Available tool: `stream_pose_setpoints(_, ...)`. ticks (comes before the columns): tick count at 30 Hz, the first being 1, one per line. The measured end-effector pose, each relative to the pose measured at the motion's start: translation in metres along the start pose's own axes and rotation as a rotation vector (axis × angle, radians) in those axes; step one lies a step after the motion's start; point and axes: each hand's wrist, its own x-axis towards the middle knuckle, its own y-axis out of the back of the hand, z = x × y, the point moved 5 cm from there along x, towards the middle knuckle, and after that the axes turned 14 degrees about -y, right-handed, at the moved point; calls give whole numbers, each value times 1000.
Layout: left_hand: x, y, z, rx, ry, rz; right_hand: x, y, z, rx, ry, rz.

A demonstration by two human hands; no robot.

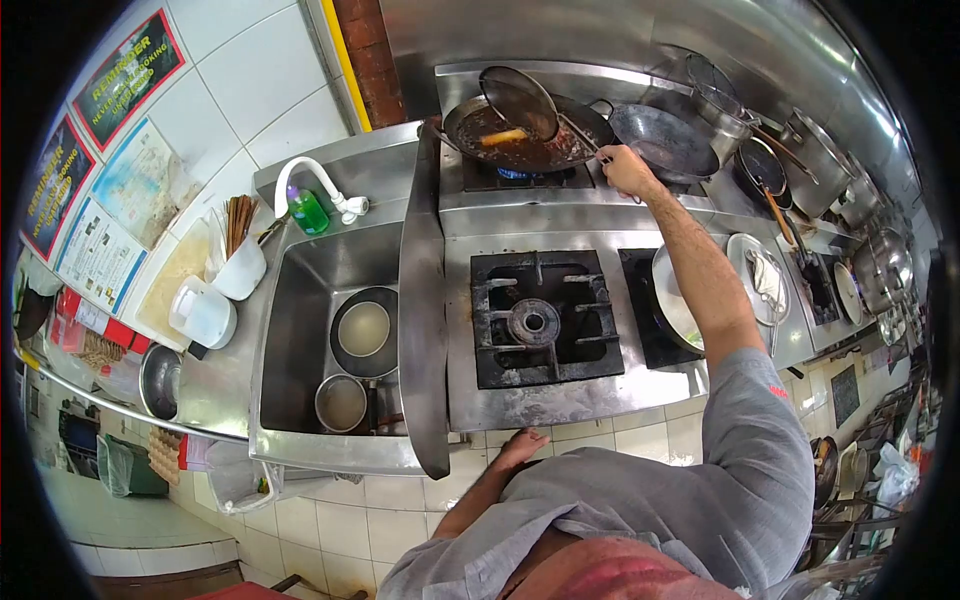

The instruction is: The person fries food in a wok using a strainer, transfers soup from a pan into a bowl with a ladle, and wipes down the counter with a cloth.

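My right hand [627,172] is closed on the handle of a round strainer [520,102], which is tilted over a wok [465,125] at the back of the stove. Dark, bubbling liquid fills the wok, with an orange-brown piece of food [503,137] in it. Blue flame shows beneath. Down by the stove's front edge, my left hand [522,446] hangs with its fingers curled; whether it holds anything is too small to tell.
An empty wok [665,140] stands right of the wok in use. Nearer is a bare burner [535,322]. Left lies a sink [330,260] with pans inside, behind a raised metal divider [422,250]. Plates [757,275] and pots [820,150] are at the right.
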Motion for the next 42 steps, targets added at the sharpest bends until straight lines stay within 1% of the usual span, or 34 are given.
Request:
stream_pose_setpoints(1, 7, -4, 0, 1, -4, 4, 3, -3, 3, 52, -36, -62)
stream_pose_setpoints(2, 11, -9, -2, -85, 16, 45, 4, -3, 2, 53, -34, -61)
stream_pose_setpoints(3, 13, -11, -6, -170, 37, 84, 4, -7, 7, 181, -107, -157)
stream_pose_setpoints(4, 15, -13, -9, -168, 36, 82, 3, -11, 11, 309, -182, -254)
stream_pose_setpoints(5, 14, -12, 4, -252, 38, 67, 3, -12, 15, 392, -194, -265)
stream_pose_setpoints(6, 15, -14, 9, -336, 40, 51, 0, -10, 16, 390, -195, -261)
stream_pose_setpoints(9, 21, -17, 8, -385, 94, 28, -15, -5, 20, 381, -188, -283)
stream_pose_setpoints(11, 27, -20, -1, -396, 87, -12, -25, 2, 22, 267, -125, -177)
stream_pose_setpoints(12, 29, -24, -6, -405, 83, -53, -28, 3, 21, 265, -125, -176)
stream_pose_setpoints(14, 34, -28, -13, -414, 98, -55, -32, 12, 17, 106, -76, -63)
stream_pose_setpoints(15, 35, -30, -15, -419, 114, -56, -34, 12, 13, 105, -77, -60)
stream_pose_setpoints(16, 34, -31, -16, -416, 112, -59, -35, 13, 7, 49, -57, 6)
stream_pose_setpoints(17, 32, -32, -14, -465, 113, -63, -36, 15, 2, -7, -37, 73)
stream_pose_setpoints(18, 29, -31, -8, -513, 114, -67, -28, 11, 4, -5, -38, 79)
stream_pose_setpoints(20, 29, -29, 0, -455, 113, -69, -16, 7, -3, -145, 119, 294)
stream_pose_setpoints(21, 30, -28, 2, -402, 116, -67, -12, 5, -3, -135, 50, 282)
stream_pose_setpoints(22, 31, -29, 5, -400, 114, -68, -8, 2, -6, -134, 50, 284)
stream_pose_setpoints(24, 38, -35, -1, -409, 162, -102, 2, -3, -9, -198, -82, 319)
stream_pose_setpoints(25, 41, -38, -3, -398, 174, -107, 5, -4, -7, -195, -146, 283)
stream_pose_setpoints(26, 42, -39, -1, -398, 171, -104, 11, -7, -6, -195, -142, 283)
stream_pose_setpoints(28, 43, -41, 1, -437, 177, -47, 35, -17, 14, -76, -242, 292)
stream_pose_setpoints(29, 42, -40, 7, -442, 177, -36, 46, -20, 20, -77, -239, 291)
stream_pose_setpoints(31, 36, -36, 20, -453, 180, -18, 66, -34, 39, 327, -340, 60)
stream_pose_setpoints(32, 35, -35, 20, -462, 185, -2, 72, -35, 43, 325, -339, 59)
stream_pose_setpoints(34, 34, -36, 20, -472, 165, 8, 84, -51, 51, 762, -413, -215)
stream_pose_setpoints(35, 36, -37, 16, -479, 146, 16, 83, -56, 52, 871, -422, -310)
stream_pose_setpoints(36, 38, -38, 11, -478, 148, 17, 82, -57, 54, 872, -423, -311)
stream_pose_setpoints(38, 40, -41, 3, -436, 226, 4, 80, -66, 55, 1014, -462, -421)
stream_pose_setpoints(42, 43, -46, -9, -485, 244, 10, 67, -68, 52, 1028, -451, -466)
